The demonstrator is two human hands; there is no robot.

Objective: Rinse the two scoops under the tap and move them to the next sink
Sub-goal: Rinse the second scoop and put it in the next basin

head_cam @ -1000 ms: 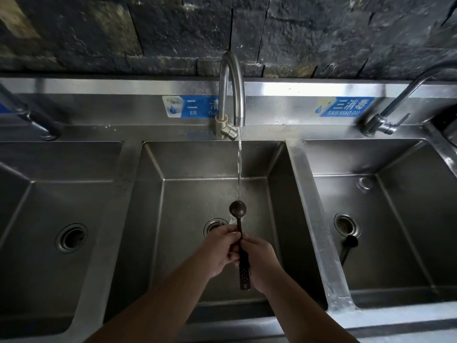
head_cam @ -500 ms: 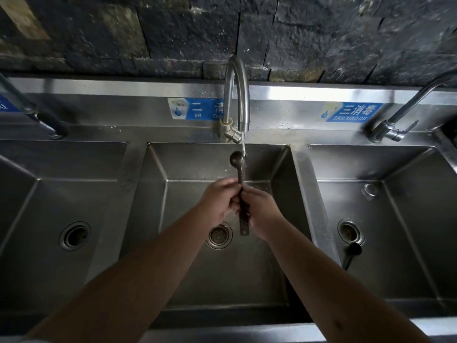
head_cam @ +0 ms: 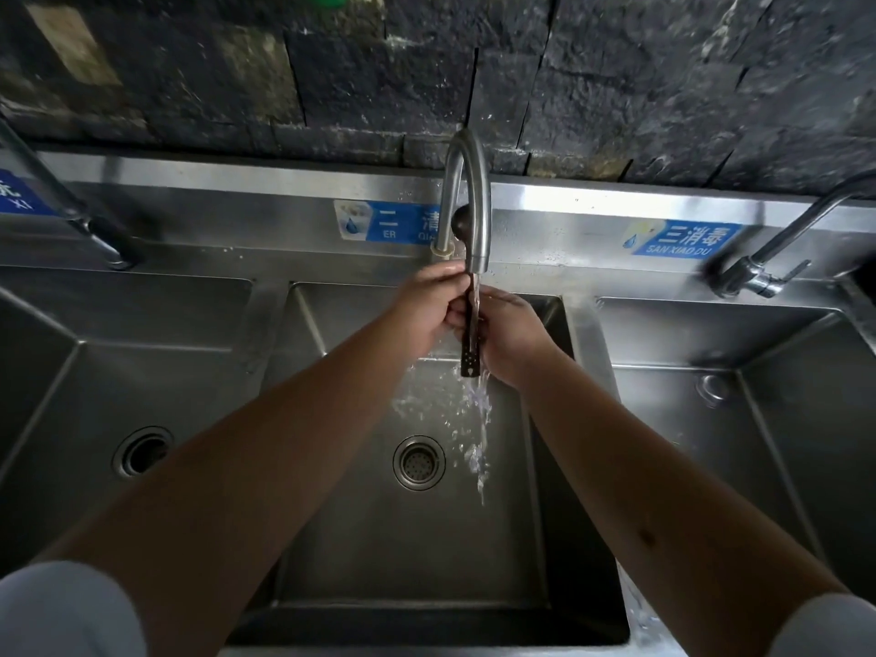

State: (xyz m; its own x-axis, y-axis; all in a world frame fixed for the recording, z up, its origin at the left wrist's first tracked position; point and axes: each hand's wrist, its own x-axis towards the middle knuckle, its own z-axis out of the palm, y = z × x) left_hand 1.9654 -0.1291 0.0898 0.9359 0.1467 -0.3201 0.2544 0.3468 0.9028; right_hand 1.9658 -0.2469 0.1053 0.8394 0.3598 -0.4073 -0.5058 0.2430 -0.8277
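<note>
A dark long-handled scoop [head_cam: 470, 353] stands upright under the middle tap [head_cam: 476, 220]. Its round bowl [head_cam: 460, 221] shows behind the spout, and its perforated handle end hangs below my hands. My left hand [head_cam: 426, 310] and my right hand [head_cam: 509, 334] are both closed on the handle from either side. Water runs from the spout down the handle and splashes into the middle sink [head_cam: 332, 538]. The second scoop is hidden behind my right forearm; I cannot see it in the right sink [head_cam: 782, 419].
Three steel sinks stand side by side under a dark stone wall. The left sink [head_cam: 71, 395] has its own tap [head_cam: 95, 230], and the right tap [head_cam: 758, 272] angles over the right basin. Drains sit in the left [head_cam: 142, 451] and middle [head_cam: 418, 462] basins.
Both hands have lifted the scoop further up and away from me. Its bowl is now behind the spout, and the water now hits the handle and splashes instead of the bowl.
</note>
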